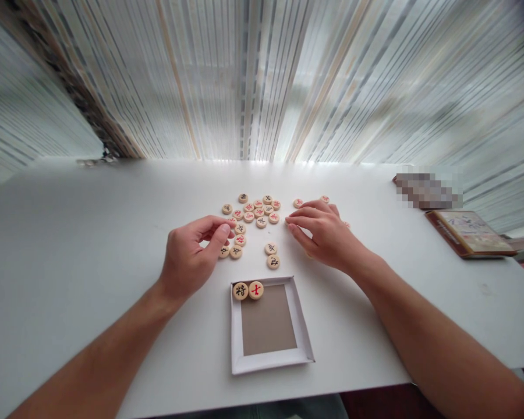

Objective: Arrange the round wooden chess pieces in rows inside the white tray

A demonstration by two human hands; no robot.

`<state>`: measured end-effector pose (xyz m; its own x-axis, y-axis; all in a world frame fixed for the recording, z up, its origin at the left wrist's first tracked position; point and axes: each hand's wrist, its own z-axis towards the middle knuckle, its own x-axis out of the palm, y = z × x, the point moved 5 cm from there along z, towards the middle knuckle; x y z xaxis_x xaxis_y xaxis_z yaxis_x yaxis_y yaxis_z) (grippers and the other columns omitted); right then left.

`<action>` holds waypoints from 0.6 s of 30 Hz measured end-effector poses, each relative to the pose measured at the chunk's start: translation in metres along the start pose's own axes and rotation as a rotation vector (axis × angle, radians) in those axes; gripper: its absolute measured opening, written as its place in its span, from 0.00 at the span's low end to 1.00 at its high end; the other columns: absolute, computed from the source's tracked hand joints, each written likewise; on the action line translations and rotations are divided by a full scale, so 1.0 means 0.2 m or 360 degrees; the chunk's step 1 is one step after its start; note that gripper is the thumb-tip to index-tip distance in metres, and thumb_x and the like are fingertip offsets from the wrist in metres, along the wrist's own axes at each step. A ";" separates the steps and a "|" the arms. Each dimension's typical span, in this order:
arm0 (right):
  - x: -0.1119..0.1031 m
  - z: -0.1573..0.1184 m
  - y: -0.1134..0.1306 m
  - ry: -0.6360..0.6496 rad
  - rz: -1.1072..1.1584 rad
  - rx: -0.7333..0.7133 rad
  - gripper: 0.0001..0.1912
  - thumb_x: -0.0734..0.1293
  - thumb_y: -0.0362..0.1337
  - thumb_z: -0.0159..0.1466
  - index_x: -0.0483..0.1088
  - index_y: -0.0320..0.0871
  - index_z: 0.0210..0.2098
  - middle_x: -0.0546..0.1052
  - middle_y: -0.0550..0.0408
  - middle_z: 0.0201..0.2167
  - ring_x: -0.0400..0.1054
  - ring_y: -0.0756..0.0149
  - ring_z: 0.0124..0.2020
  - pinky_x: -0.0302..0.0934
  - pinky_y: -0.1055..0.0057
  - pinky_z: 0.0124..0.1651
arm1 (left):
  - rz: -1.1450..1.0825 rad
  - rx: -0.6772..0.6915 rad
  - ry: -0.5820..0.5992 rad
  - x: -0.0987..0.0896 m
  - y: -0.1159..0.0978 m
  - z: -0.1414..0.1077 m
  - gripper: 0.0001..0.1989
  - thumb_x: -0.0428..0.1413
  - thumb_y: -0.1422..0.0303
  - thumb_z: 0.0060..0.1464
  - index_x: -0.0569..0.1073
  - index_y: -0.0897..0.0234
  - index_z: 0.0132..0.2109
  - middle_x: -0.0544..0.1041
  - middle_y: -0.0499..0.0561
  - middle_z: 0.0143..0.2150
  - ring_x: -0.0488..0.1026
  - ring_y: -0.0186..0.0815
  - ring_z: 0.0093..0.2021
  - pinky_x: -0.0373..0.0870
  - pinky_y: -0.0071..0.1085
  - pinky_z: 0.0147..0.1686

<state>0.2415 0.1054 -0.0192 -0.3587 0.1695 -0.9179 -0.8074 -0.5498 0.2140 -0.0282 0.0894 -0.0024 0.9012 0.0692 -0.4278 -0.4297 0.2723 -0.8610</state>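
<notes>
Round wooden xiangqi pieces with red or black characters lie face up in a loose cluster (259, 212) on the white table. My left hand (192, 250) is at the cluster's left side, thumb and index finger pinched at a red-marked xiangqi piece (233, 222) that they partly hide. At the right, my right hand (318, 233) is palm down with fingers stretched out, its fingertips touching the edge of a mostly covered piece (287, 220). Nearer to me stands a shallow white box (303, 320); a black general piece (240, 291) and a red advisor piece (256, 290) sit in its far left corner.
Two black-marked pieces (271, 248) lie between the cluster and the box. A brown-edged box with a picture (471, 233) rests at the table's right, a blurred-out object (428, 191) behind it. Striped string curtains (227, 75) hang along the far edge.
</notes>
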 end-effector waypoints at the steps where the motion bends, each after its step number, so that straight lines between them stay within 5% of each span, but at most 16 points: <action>1: 0.00 0.00 0.00 -0.0018 -0.0001 -0.0023 0.15 0.64 0.35 0.78 0.84 0.42 0.50 0.86 0.43 0.50 0.74 0.43 0.57 0.60 0.47 0.58 | 0.0000 -0.0002 0.0004 0.00 0.00 0.00 0.12 0.61 0.61 0.66 0.86 0.63 0.43 0.89 0.53 0.38 0.85 0.39 0.36 0.79 0.31 0.39; 7: 0.04 -0.01 -0.01 0.0000 -0.0016 -0.0012 0.16 0.64 0.32 0.77 0.82 0.43 0.57 0.85 0.40 0.55 0.74 0.45 0.56 0.61 0.50 0.55 | 0.0006 0.0010 0.0009 0.01 -0.02 -0.02 0.12 0.60 0.61 0.67 0.86 0.63 0.43 0.89 0.53 0.38 0.84 0.39 0.36 0.80 0.32 0.41; 14: 0.04 0.00 -0.02 0.0027 -0.0030 0.0007 0.16 0.65 0.32 0.75 0.81 0.38 0.56 0.83 0.38 0.47 0.76 0.46 0.48 0.65 0.53 0.51 | -0.0035 0.0037 0.0033 0.02 -0.05 -0.04 0.11 0.61 0.61 0.66 0.87 0.61 0.42 0.89 0.52 0.38 0.84 0.40 0.36 0.80 0.32 0.41; 18: 0.03 0.00 -0.01 0.0014 0.0124 0.0041 0.12 0.67 0.31 0.73 0.83 0.38 0.48 0.82 0.42 0.41 0.77 0.54 0.39 0.68 0.59 0.44 | -0.0006 0.0086 0.0086 0.04 -0.08 -0.06 0.10 0.61 0.64 0.66 0.86 0.62 0.41 0.89 0.52 0.38 0.84 0.40 0.36 0.79 0.33 0.42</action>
<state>0.2406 0.1074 -0.0240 -0.4170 0.1196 -0.9010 -0.7889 -0.5399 0.2935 -0.0144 0.0741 0.0053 0.8977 0.0170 -0.4402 -0.4215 0.3238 -0.8470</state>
